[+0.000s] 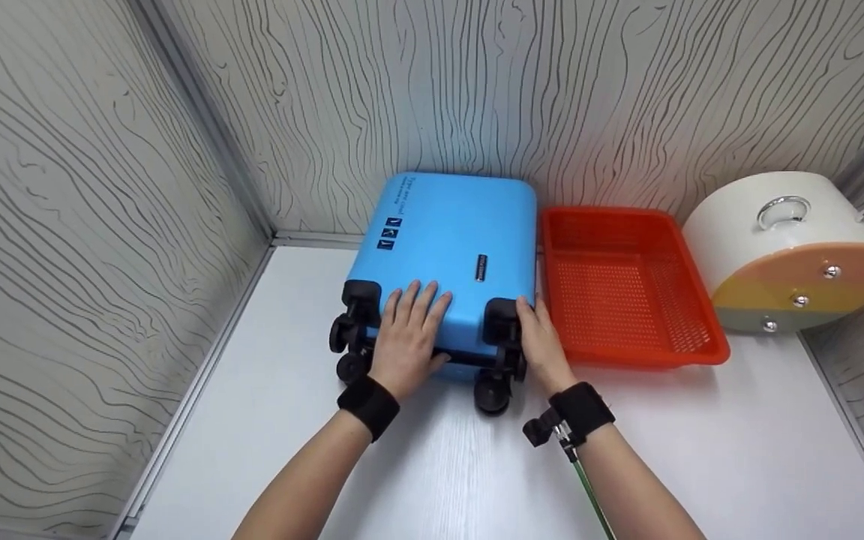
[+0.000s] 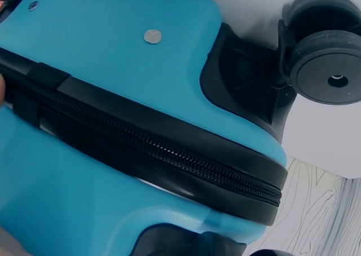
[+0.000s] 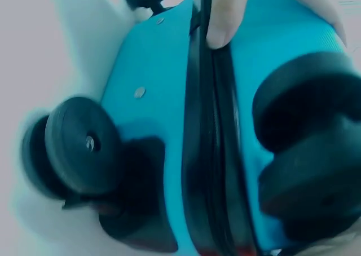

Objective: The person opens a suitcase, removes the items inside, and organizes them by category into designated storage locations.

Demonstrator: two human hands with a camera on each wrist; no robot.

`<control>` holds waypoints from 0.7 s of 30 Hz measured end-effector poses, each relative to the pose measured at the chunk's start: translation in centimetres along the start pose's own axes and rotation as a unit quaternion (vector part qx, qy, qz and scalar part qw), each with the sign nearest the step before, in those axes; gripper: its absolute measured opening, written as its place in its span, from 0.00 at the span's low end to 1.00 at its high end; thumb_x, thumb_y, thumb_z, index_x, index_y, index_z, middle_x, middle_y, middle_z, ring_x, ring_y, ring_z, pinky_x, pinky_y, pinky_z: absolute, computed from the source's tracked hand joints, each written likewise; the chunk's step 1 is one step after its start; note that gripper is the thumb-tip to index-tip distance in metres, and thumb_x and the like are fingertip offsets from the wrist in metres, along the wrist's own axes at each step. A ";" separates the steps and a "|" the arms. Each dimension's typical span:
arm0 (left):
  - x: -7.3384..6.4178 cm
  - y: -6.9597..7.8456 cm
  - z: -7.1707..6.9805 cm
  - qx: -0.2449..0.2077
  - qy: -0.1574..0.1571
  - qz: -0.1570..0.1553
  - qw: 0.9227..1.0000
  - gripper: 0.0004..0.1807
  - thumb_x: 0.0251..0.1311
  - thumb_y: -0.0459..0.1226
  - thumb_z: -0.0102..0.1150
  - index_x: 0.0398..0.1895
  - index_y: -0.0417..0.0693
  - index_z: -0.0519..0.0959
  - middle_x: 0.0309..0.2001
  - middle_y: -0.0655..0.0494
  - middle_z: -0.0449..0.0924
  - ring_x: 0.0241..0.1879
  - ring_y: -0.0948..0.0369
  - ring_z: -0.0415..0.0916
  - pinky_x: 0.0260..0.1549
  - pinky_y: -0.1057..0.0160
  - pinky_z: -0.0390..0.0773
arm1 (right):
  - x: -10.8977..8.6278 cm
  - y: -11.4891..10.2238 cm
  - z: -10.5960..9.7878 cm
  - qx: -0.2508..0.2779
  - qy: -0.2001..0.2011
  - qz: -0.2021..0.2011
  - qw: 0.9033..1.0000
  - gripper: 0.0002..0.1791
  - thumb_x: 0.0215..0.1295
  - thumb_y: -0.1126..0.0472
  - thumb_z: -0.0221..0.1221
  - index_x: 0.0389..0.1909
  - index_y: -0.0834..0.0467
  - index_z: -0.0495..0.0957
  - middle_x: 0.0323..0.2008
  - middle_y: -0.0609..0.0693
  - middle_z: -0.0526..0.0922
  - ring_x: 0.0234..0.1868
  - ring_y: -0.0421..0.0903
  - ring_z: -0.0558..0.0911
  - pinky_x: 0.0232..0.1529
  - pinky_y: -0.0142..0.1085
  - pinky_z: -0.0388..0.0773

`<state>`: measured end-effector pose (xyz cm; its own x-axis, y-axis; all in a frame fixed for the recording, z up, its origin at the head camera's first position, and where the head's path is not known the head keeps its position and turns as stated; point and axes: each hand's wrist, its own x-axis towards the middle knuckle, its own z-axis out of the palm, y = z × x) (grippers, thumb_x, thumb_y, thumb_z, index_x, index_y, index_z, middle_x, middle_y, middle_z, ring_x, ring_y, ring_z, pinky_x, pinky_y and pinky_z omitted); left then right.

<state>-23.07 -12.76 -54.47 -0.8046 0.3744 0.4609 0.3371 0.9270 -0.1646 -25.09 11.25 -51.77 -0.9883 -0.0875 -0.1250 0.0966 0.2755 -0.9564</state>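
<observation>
"One case (image 1: 443,217) on the white table (image 1: 252,390), wheels (image 1: 492,396) toward the person. How do the hands lie?"

"The left hand (image 1: 408,343) rests on top, fingers straight and slightly apart, thumb at the zip (image 2: 169,153). The right hand (image 1: 547,345) touches the right corner with straight fingers; what any hidden fingers do, one cannot tell."

"And doing it well?"

"Even pressure from both sides should steady it, fingers clear of the wheels, which could turn."

"The room?"

"Grain-patterned walls (image 1: 49,225), then a red basket (image 1: 693,300) beside the case, and a cream bin (image 1: 739,210) beyond."
</observation>
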 end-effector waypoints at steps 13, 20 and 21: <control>0.4 0.8 0.4 0.016 0.003 -0.010 1.000 0.60 0.49 0.62 0.76 0.80 0.51 0.54 0.78 0.47 0.55 0.77 0.43 0.49 0.74 0.43 0.48 | 0.3 -0.2 0.0 0.109 -0.018 -0.001 0.994 0.43 0.81 0.35 0.34 0.83 0.55 0.33 0.82 0.53 0.32 0.81 0.48 0.34 0.78 0.48 0.34; 1.2 2.1 0.6 0.029 0.004 -0.024 0.999 0.59 0.50 0.62 0.75 0.80 0.51 0.54 0.78 0.45 0.55 0.77 0.42 0.50 0.74 0.43 0.49 | 0.6 -0.6 -0.6 0.147 -0.019 0.007 0.989 0.41 0.80 0.34 0.35 0.83 0.47 0.32 0.82 0.42 0.32 0.80 0.43 0.33 0.78 0.48 0.32; 1.2 2.2 0.6 0.031 0.004 -0.025 0.999 0.59 0.50 0.62 0.75 0.80 0.51 0.55 0.78 0.45 0.55 0.77 0.42 0.50 0.74 0.43 0.49 | 0.6 -0.6 -0.7 0.147 -0.020 0.010 0.989 0.41 0.80 0.34 0.35 0.83 0.45 0.32 0.82 0.42 0.32 0.80 0.43 0.33 0.78 0.48 0.32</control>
<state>-23.58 -10.23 -54.80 -0.8151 0.3281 0.4774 0.2654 0.9441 -0.1957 -25.82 11.68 -51.06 -0.9812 -0.1234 -0.1487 0.1514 -0.0132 -0.9884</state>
